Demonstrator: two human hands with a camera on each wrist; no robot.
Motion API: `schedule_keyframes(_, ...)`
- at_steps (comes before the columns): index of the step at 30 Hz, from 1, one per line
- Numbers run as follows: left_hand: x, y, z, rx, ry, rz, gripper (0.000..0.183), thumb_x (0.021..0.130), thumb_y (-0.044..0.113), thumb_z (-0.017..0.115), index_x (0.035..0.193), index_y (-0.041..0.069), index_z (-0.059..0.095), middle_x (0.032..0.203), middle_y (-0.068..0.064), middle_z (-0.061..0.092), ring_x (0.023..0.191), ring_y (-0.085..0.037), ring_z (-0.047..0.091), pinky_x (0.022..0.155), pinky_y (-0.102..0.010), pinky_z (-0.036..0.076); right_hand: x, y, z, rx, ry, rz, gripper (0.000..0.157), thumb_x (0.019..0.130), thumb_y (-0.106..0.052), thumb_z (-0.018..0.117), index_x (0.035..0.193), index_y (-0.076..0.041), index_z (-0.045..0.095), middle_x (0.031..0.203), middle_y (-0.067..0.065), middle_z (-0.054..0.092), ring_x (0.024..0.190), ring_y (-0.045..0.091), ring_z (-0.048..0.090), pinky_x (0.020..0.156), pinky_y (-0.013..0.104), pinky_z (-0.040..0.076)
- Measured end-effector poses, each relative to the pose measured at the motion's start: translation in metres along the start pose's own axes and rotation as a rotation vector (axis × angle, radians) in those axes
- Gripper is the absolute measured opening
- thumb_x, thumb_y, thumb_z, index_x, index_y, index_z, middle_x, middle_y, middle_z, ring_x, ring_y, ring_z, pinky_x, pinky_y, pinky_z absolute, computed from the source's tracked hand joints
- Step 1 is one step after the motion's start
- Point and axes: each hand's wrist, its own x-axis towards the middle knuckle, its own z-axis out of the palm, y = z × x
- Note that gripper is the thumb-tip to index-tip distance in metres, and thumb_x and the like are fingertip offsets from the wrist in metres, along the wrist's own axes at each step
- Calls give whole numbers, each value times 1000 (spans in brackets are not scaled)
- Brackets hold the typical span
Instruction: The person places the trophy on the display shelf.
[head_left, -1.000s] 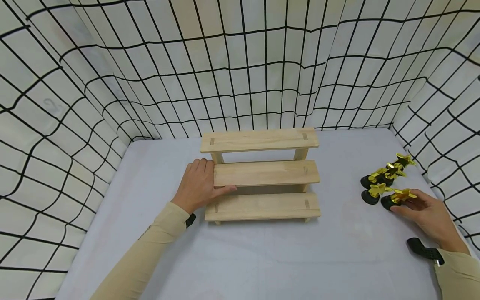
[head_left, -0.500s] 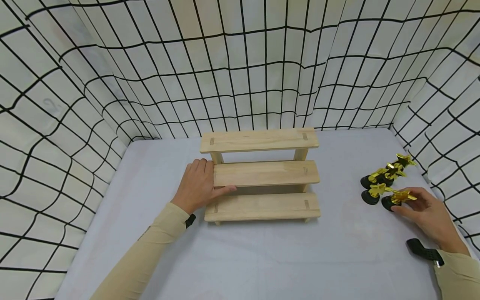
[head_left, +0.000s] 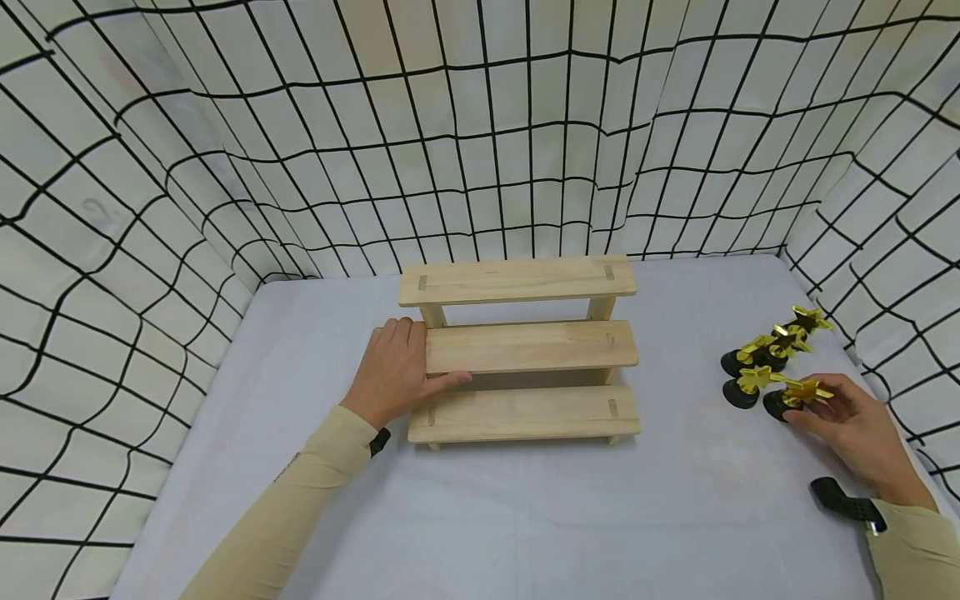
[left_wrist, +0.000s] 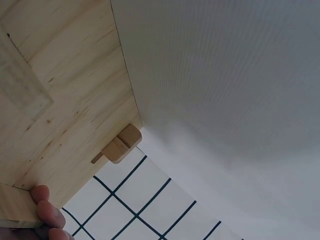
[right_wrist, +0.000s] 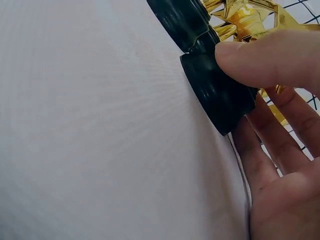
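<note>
A three-tier wooden display rack (head_left: 532, 346) stands in the middle of the table. My left hand (head_left: 393, 371) holds the left end of its middle tier, the thumb lying along the front edge. In the left wrist view, fingertips (left_wrist: 47, 212) curl round the end of a board (left_wrist: 15, 205). Over at the right, my right hand (head_left: 870, 433) pinches a small gold star trophy (head_left: 806, 392) by its black base. The right wrist view shows the thumb (right_wrist: 270, 57) on that base (right_wrist: 217, 95), the other fingers behind it. The base is close to the white cloth.
Several more gold star trophies (head_left: 757, 379) with black bases are grouped just left of and behind the right hand. A white cloth (head_left: 555, 517) covers the table. Black-lined grid netting (head_left: 495, 150) over white sheeting walls in the back and both sides.
</note>
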Motion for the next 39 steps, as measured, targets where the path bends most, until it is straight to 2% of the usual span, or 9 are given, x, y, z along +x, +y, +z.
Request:
schedule_keyframes(11,0,-1,1,5,-3,1,84,68,77,79,94,0,56,82,-15,57,74,-32,52,66,-38,38,-1,1,1,23,11,-15,54,84,0,83,126,-20,56,110,-30,53,102,-23,50,84,-5,38)
schedule_keyframes(18,-1,-1,1,9,1,8,83,68,77,79,92,0,56,81,-15,57,74,-32,53,65,-38,39,-1,1,2,32,8,-43,55,83,3,82,127,-18,55,111,-27,53,102,-20,51,84,-4,39)
schedule_keyframes(29,-1,-1,0,-6,14,15,83,69,77,78,92,1,55,80,-15,56,72,-31,51,64,-37,37,-1,2,3,-15,25,-21,48,86,-8,84,125,-19,57,109,-31,53,99,-20,50,80,-4,39)
schedule_keyframes(39,-1,-2,0,-5,13,18,81,69,75,80,90,1,54,79,-14,54,71,-31,51,64,-36,35,-1,1,3,-9,36,-18,49,86,-9,84,124,-21,57,110,-30,51,101,-23,48,80,-5,39)
